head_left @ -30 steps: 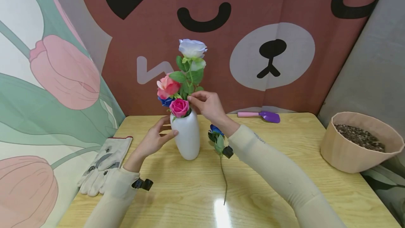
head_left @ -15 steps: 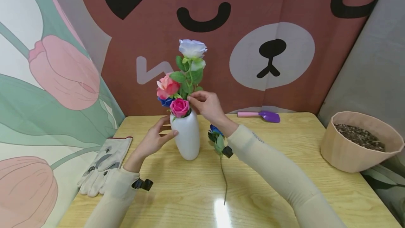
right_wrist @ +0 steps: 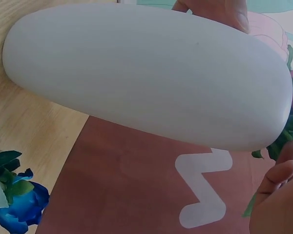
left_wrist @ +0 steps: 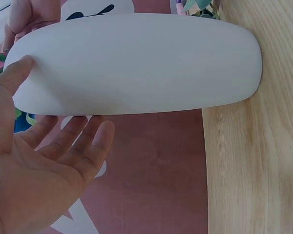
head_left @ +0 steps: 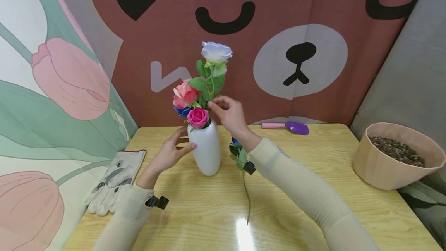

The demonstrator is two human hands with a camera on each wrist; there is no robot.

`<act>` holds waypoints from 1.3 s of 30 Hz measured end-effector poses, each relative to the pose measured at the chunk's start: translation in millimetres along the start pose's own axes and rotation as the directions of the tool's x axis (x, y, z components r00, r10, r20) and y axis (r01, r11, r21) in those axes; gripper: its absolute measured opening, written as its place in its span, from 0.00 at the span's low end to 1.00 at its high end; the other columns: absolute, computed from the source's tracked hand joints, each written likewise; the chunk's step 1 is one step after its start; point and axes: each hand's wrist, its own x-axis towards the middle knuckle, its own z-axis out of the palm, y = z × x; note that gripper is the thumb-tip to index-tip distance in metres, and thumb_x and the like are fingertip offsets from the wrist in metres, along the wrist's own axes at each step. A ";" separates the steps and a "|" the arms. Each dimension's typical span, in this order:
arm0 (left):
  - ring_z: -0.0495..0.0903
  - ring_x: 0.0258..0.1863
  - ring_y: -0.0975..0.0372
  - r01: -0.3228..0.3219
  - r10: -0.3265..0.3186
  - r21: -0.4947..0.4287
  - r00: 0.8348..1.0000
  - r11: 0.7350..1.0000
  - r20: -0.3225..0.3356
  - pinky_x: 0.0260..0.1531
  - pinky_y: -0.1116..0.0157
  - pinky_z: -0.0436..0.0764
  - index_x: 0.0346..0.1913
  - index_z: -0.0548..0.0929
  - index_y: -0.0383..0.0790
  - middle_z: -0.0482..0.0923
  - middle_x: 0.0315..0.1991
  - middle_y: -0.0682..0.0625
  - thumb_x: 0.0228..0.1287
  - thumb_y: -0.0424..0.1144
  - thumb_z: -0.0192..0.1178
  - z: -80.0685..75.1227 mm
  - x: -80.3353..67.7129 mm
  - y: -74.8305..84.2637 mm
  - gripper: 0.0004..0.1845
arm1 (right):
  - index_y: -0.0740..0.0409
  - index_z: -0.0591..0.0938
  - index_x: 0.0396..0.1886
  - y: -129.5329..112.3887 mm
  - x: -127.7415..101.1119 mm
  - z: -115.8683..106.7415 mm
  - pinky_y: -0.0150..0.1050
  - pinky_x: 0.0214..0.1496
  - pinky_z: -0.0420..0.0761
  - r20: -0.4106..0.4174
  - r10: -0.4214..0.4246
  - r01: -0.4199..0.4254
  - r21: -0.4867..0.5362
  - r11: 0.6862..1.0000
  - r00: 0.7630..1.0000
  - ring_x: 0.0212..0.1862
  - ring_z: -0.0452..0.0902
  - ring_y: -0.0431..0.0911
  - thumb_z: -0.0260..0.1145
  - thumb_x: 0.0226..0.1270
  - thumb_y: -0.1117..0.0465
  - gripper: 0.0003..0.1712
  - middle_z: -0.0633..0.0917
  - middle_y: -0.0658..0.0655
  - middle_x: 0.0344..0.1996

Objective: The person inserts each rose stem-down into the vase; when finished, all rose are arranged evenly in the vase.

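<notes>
A white vase (head_left: 206,152) stands upright on the table with pink, coral and blue roses at its mouth. My left hand (head_left: 170,152) holds its upper left side, the thumb on the front and the fingers round the back; the left wrist view shows this vase (left_wrist: 136,63) between thumb and fingers. My right hand (head_left: 230,113) pinches the stem of a tall white rose (head_left: 216,52) just above the rim. The stem's lower end is hidden. In the right wrist view, the right hand (right_wrist: 278,190) is beside green leaves at the vase's mouth.
A blue rose (head_left: 241,156) with a long stem lies right of the vase. Pale work gloves (head_left: 116,181) lie at the left edge, a purple trowel (head_left: 296,128) at the back. A tan pot (head_left: 383,165) of dark soil stands at the right.
The white rose has shifted slightly right and its head has tipped a little, with my right hand moving slightly up along with it. My left hand and the vase have stayed put.
</notes>
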 end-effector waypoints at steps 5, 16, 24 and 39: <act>0.72 0.67 0.44 0.005 -0.005 0.002 1.000 1.000 0.000 0.55 0.47 0.83 0.76 0.60 0.52 0.66 0.72 0.46 0.67 0.59 0.61 -0.4 0.3 1.0 0.39 | 0.52 0.87 0.42 0.1 2.2 -0.1 0.49 0.37 0.85 0.030 0.004 -0.004 0.015 1.000 1.000 0.34 0.83 0.49 0.70 0.67 0.49 0.13 0.88 0.55 0.33; 0.73 0.67 0.44 0.001 -0.001 0.003 1.000 1.000 -0.007 0.55 0.47 0.83 0.75 0.61 0.52 0.67 0.72 0.46 0.67 0.59 0.62 0.5 0.3 0.7 0.38 | 0.55 0.87 0.41 -0.8 2.8 -1.3 0.48 0.38 0.87 0.069 0.024 -0.025 0.010 1.000 0.997 0.32 0.83 0.46 0.70 0.67 0.50 0.13 0.88 0.55 0.32; 0.71 0.68 0.44 -0.001 0.001 -0.002 1.000 1.000 0.002 0.57 0.46 0.82 0.76 0.60 0.52 0.65 0.73 0.46 0.67 0.59 0.61 0.3 -0.2 0.0 0.39 | 0.54 0.87 0.42 -0.2 2.8 -1.3 0.41 0.33 0.86 0.093 0.025 -0.026 0.004 1.000 0.995 0.30 0.81 0.43 0.69 0.68 0.50 0.13 0.87 0.54 0.31; 0.71 0.68 0.44 -0.006 0.006 -0.002 1.000 1.000 -0.001 0.57 0.46 0.82 0.76 0.60 0.52 0.65 0.73 0.46 0.68 0.58 0.61 0.4 -0.6 0.0 0.39 | 0.55 0.88 0.41 0.5 3.6 -7.3 0.43 0.34 0.84 0.050 -0.063 0.066 -0.049 0.997 0.997 0.32 0.82 0.50 0.70 0.67 0.50 0.13 0.89 0.59 0.36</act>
